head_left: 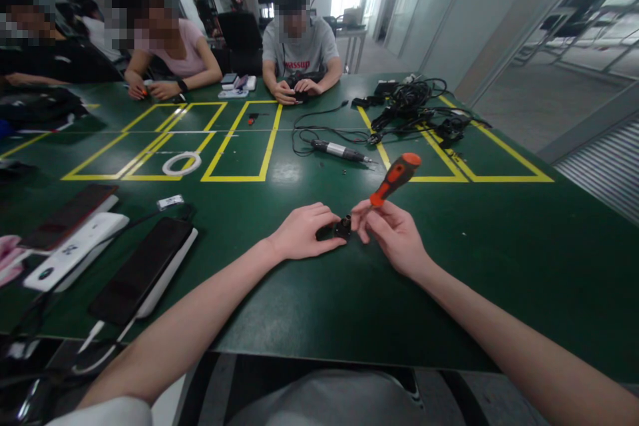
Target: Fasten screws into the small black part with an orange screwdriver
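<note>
My left hand (302,231) rests on the green table (349,293) with its fingers curled round a small black part (335,230), pinning it down. My right hand (387,229) grips a screwdriver with an orange and black handle (396,178). The handle tilts up and to the right, and its tip points down into the black part, between my two hands. The tip itself is hidden by my fingers.
An electric screwdriver (339,150) with a cable lies beyond my hands, near a tangle of black cables (422,110). Phones and power banks (142,269) lie at the left. A white ring (182,163) sits within yellow floor-tape lines. Three people sit across the table.
</note>
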`<action>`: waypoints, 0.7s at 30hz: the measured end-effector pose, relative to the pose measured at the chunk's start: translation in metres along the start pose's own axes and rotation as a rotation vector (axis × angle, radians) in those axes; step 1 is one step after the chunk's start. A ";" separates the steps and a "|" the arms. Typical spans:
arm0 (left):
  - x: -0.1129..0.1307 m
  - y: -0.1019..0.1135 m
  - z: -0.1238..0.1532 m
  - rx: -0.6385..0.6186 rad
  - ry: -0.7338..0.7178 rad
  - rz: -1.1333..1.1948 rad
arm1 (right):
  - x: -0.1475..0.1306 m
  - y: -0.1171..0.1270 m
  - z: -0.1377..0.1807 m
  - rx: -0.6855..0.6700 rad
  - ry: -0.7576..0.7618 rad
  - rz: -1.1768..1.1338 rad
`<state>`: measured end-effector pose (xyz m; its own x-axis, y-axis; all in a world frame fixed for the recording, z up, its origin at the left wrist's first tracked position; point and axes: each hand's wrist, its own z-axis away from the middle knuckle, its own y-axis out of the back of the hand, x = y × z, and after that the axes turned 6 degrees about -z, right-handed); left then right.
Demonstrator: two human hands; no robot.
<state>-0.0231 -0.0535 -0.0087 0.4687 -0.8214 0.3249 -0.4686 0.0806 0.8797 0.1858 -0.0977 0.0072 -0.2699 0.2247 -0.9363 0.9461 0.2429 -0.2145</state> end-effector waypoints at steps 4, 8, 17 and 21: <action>0.000 0.000 0.001 0.009 0.001 0.017 | -0.003 -0.002 0.000 0.015 -0.001 -0.001; 0.000 0.000 0.001 0.008 0.008 0.011 | -0.005 -0.003 0.000 0.016 -0.008 0.033; 0.001 0.002 0.000 -0.005 0.004 -0.014 | -0.003 -0.001 0.000 -0.009 -0.039 -0.023; 0.001 0.001 0.000 0.000 0.007 -0.009 | -0.003 -0.002 -0.001 0.002 -0.029 -0.016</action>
<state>-0.0229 -0.0545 -0.0070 0.4779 -0.8182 0.3195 -0.4641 0.0736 0.8827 0.1850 -0.0982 0.0104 -0.2797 0.1930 -0.9405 0.9421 0.2440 -0.2301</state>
